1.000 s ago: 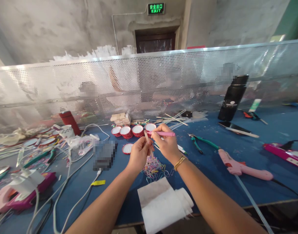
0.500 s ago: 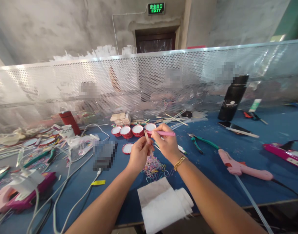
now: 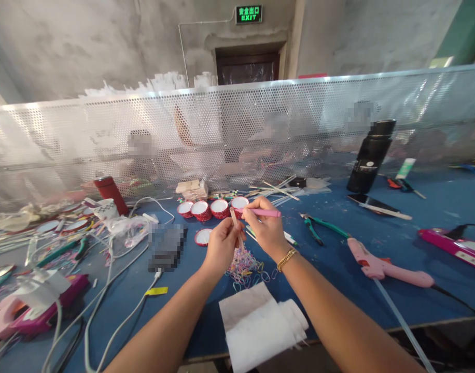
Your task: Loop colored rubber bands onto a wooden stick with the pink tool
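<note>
Pinching a flat wooden stick [image 3: 233,215] narrowly between thumb and fingers of the left hand [image 3: 221,247], at the centre of the frame: pale, slim, slightly off upright. Gripping a smooth pink pen-like tool [image 3: 267,212] in the right hand [image 3: 265,231], nearly level, pointing towards the stick; cannot tell whether touching it. Just below, on a blue table [image 3: 326,264], heaped: small coloured bands [image 3: 242,267]. Backed across mid-frame by a perforated metal screen [image 3: 319,119], with a grey wall [image 3: 85,46] above and a green exit sign [image 3: 249,14] at top centre.
</note>
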Motion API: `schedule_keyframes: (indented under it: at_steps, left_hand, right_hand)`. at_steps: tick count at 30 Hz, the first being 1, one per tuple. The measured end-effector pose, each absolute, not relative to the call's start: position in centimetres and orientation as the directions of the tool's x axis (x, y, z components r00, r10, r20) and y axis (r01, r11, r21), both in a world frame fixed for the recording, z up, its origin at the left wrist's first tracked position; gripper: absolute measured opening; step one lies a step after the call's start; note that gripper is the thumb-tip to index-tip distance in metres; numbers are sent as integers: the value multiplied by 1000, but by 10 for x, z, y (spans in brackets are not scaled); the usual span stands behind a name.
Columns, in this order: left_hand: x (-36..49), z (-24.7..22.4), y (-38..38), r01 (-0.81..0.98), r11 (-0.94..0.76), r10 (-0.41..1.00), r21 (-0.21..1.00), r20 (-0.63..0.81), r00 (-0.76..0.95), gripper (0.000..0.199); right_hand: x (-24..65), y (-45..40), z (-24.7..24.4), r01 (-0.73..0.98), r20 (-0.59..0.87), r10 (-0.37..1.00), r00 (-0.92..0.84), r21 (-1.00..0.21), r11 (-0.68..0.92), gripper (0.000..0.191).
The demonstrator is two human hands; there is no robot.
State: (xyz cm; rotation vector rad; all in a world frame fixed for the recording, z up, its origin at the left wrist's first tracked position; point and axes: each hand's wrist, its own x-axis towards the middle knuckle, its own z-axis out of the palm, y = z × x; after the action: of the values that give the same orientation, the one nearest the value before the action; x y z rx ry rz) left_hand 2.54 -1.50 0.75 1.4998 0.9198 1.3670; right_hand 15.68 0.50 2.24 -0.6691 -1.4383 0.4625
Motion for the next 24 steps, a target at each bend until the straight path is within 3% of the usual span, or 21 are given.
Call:
schedule_keyframes:
  at_steps: [24]
  left_hand:
    - [27, 7, -16, -15, -338, 933, 941, 337, 126, 37]
  right_hand:
    - [155, 3, 24, 101, 741, 665, 88, -671, 735, 12]
